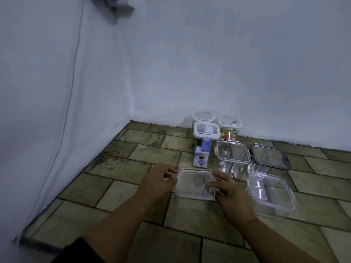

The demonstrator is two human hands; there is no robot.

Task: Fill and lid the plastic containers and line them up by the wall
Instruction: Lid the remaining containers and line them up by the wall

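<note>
A clear square plastic container [193, 184] with its lid on sits on the tiled floor between my hands. My left hand [158, 178] pinches its left edge, and my right hand [226, 188] grips its right edge with fingers over the lid. Behind it stand a tall white-lidded container with a blue packet [203, 145], a round-lidded one [202, 116] and one with colourful contents [229, 128] by the wall. To the right are a clear lidded container [233, 151], a grey-lidded one [269, 156] and another clear one [270, 191].
White walls meet in a corner at the back left [131, 111]. A thin cord [72, 73] runs down the left wall, and a tangle of reddish string [112, 159] lies on the floor tiles near it.
</note>
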